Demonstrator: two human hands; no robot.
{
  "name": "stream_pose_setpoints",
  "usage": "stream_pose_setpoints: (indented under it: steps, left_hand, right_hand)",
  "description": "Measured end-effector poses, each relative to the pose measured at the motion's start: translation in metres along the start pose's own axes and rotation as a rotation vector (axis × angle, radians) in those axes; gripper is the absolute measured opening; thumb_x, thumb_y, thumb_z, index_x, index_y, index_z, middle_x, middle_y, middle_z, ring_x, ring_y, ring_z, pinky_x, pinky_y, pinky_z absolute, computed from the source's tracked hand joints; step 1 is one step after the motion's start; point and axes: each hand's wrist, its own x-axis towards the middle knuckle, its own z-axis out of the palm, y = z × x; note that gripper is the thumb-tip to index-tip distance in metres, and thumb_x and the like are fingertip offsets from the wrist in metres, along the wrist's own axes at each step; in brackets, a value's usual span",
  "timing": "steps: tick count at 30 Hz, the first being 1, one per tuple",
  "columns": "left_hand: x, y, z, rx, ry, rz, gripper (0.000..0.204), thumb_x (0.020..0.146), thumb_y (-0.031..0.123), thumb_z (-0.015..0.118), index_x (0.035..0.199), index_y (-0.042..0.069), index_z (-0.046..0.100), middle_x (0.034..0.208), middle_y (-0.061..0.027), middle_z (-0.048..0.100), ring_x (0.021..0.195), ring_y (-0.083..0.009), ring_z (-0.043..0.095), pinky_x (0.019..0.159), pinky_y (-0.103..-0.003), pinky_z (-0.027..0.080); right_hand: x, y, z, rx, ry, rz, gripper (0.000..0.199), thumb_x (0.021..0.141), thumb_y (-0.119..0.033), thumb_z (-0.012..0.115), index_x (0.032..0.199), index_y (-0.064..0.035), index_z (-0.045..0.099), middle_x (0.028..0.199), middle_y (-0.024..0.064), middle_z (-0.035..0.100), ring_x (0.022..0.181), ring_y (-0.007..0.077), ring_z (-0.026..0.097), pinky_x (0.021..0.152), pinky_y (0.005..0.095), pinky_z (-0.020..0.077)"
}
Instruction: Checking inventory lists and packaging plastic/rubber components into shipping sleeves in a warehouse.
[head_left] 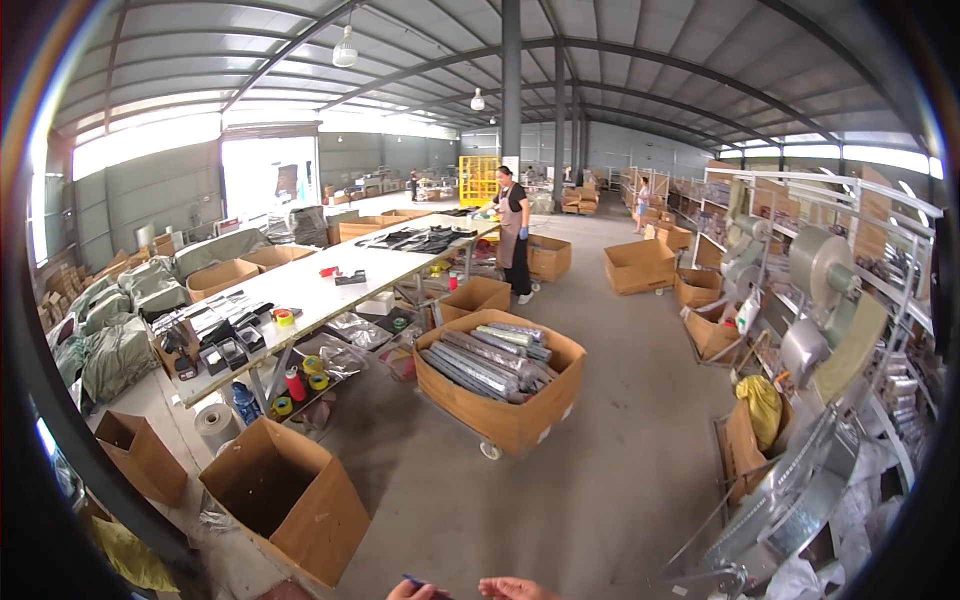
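Observation:
My left hand (416,591) shows at the bottom edge, its fingers closed on a thin dark blue thing (412,579) too small to make out fully. Just to its right, apart from it, my right hand (514,588) points its fingers leftward with nothing visible in them. Both hands are cut off by the lower edge. Ahead of them, a wheeled cardboard box (490,420) holds several long rolls (490,358) in clear and grey wrap. An open cardboard box (320,520) stands on the floor to the left of my hands.
A long white worktable (300,285) at left carries black pieces and tape rolls. A person (513,230) in an apron stands at its far end. Film rolls (822,265) hang on a rack at right, near a yellow bag (762,410). The grey floor (620,420) runs between.

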Motion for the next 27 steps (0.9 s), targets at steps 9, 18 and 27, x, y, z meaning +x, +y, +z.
stream_pose_setpoints:
  steps: [9,18,27]
  left_hand:
    - [0.153,0.045,-0.171,-0.165,0.365,0.086,0.019,0.101,0.019,0.056,0.107,0.001,0.056,0.101,-0.0112,0.067,0.099,-0.0246,0.068,0.088,-0.039,0.055]
    - [0.298,0.195,-0.223,-0.08,0.375,0.056,0.016,0.099,0.019,0.059,0.107,0.006,0.057,0.102,-0.0087,0.066,0.096,-0.0199,0.064,0.085,-0.036,0.055]
    - [0.409,0.24,-0.294,0.838,0.428,0.442,0.013,0.094,0.014,0.065,0.102,0.005,0.059,0.093,-0.0099,0.065,0.086,-0.0241,0.064,0.077,-0.041,0.057]
  right_hand:
    - [0.252,-0.186,-0.077,0.617,0.058,-0.28,0.079,0.1,-0.062,0.036,0.153,-0.0047,0.031,0.159,0.0108,0.03,0.148,0.0277,0.024,0.121,0.0396,0.0213]
    - [0.449,-0.361,-0.187,0.671,0.168,-0.831,0.097,0.096,-0.072,0.024,0.156,0.0011,0.003,0.166,0.0147,0.006,0.153,0.0287,0.007,0.124,0.0389,0.0073]
    - [0.609,-0.439,-0.336,1.025,0.438,-1.17,0.093,0.097,-0.068,0.031,0.155,0.0032,0.016,0.157,0.0157,0.03,0.147,0.03,0.024,0.12,0.0423,0.0199]
